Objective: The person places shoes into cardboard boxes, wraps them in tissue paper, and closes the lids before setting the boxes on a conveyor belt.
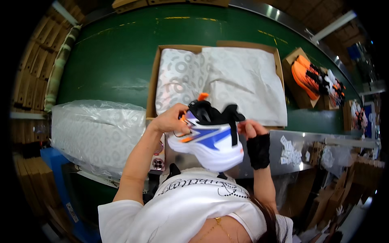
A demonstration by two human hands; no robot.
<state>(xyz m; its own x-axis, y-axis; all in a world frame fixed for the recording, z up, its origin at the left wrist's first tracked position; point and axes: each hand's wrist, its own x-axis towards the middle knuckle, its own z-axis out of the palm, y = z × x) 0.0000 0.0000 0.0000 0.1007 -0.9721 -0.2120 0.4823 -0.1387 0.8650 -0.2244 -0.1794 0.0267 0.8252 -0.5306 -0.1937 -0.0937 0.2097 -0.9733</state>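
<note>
My left hand [173, 119] is closed round one end of a white sneaker [214, 139] with blue, black and orange parts. The shoe is held tilted in front of my chest, above the near edge of an open carton [152, 95]. An orange tab [203, 96] sticks up from its black collar. My right hand [253, 128], in a black wrist cover, has its fingers pinched together beside a black strap-like part of the shoe. What they pinch is too small to make out. White patterned wrapping paper [243, 75] covers the carton's inside.
A stack of patterned paper in clear plastic [97, 135] lies at the left. Orange sneakers [304, 77] sit in a carton at the right, with more shoes behind. Small white labels [289, 152] are scattered on the metal surface [267, 152]. The green belt [113, 52] stretches behind.
</note>
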